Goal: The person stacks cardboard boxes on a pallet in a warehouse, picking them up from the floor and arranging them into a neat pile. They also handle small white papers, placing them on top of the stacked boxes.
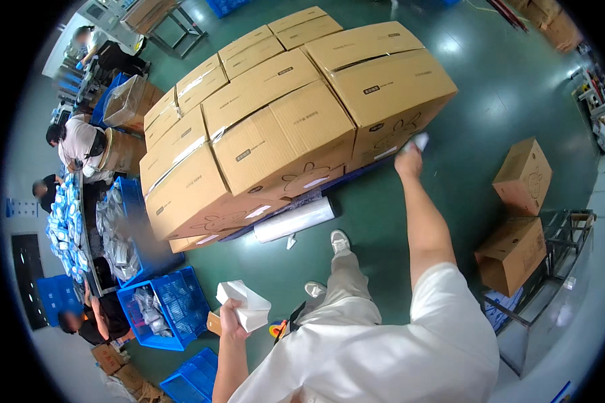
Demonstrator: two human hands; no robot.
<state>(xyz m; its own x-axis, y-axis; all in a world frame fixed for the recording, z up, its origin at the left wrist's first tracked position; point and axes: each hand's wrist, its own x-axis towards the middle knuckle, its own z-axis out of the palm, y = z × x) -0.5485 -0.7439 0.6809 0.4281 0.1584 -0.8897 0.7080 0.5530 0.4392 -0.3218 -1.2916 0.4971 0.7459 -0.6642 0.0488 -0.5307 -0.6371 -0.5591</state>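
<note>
My left hand is closed round white paper sheets, low in front of my body. A brown flat piece shows beside that hand; whether it is held too I cannot tell. My right arm is stretched forward, and my right hand is closed on a small whitish piece, too small to name. That hand is nearest the lower corner of the right-hand carton in a large stack. White labels are on the sides of several cartons.
A clear film roll lies on the green floor before the stack. Blue crates stand at the left, beside a table of blue-and-white packs, with several people working there. At the right are two cartons and a metal frame.
</note>
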